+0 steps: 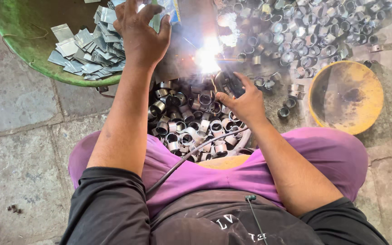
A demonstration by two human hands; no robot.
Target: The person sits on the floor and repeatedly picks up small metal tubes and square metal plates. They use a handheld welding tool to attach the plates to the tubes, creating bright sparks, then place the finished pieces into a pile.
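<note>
Welding in progress: right hand (pixel 246 102), fingers closed on dark torch (pixel 232 84), bright arc (pixel 207 59) just beyond; left hand (pixel 141 29) over flat metal plates (pixel 91 50) in green basin (pixel 19 41), fingers' grip unclear; metal rings (pixel 191 124) heaped between knees

Metal workshop floor: welding arc (pixel 207 56), heaps of steel rings (pixel 191 122), cut plates (pixel 89 50).

Stone-slab floor (pixel 14 90), grey and worn. Directly on it: green basin (pixel 19 41), yellow bowl (pixel 345 97), heaps of metal rings (pixel 191 122).
</note>
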